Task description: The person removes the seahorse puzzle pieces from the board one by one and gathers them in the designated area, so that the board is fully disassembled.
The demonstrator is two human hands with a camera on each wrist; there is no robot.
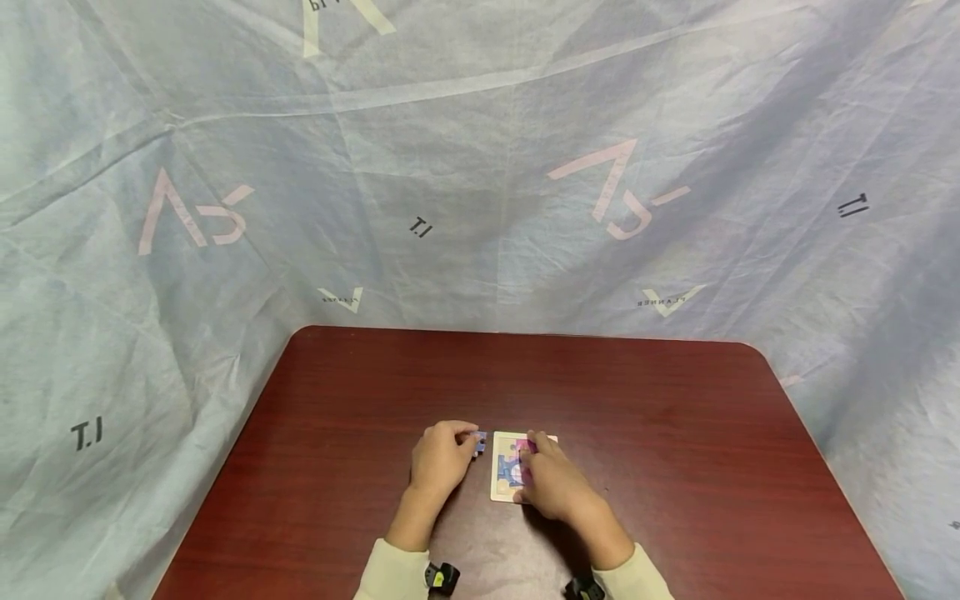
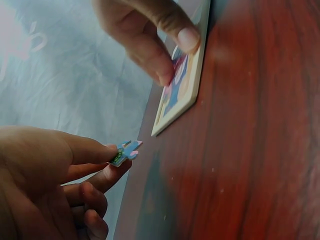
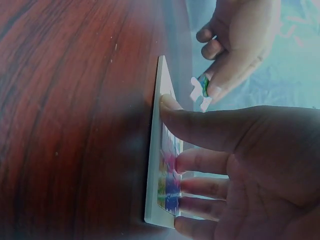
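My left hand [image 1: 440,458] pinches a small blue puzzle piece [image 2: 126,153] between thumb and index finger, just above the table and left of the puzzle board. The other fingers of that hand are curled loosely. The puzzle board [image 1: 504,494] has a pale frame and lies flat on the table, with blue, pink and purple pieces [image 1: 507,473] inside it. My right hand [image 1: 557,483] covers the board's right side. Its thumb [image 3: 200,125] rests on the frame, while the extended fingers [image 3: 202,188] touch the pieces. Part of the picture is hidden under this hand.
The board lies on a dark red wood-grain table [image 1: 337,383]. A pale grey cloth [image 1: 465,167] with printed letters hangs behind the table and along its sides. Black devices [image 1: 442,577] are strapped on both wrists, by the cream sleeves [image 1: 393,571].
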